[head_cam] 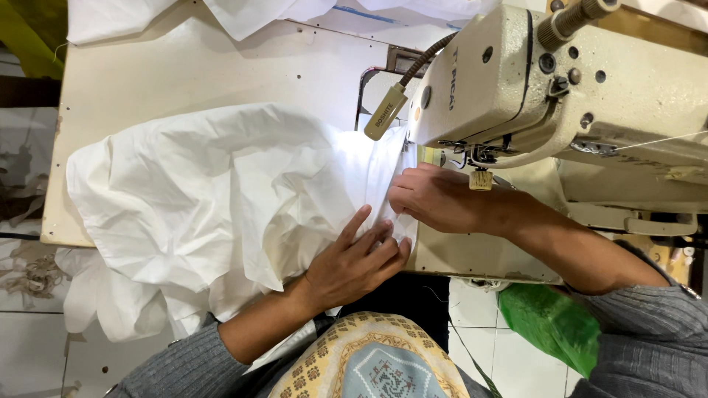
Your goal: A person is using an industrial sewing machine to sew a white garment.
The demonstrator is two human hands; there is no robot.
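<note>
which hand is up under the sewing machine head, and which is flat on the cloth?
The right hand is the one under the sewing machine head, curled at the fabric edge. The left hand lies nearer the body, fingers spread flat on the white cloth.

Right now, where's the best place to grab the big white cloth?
Probably the bunched folds at the white cloth's left edge, coming from the left. They rise in loose ridges there, away from the left hand, right hand and sewing machine.
</note>
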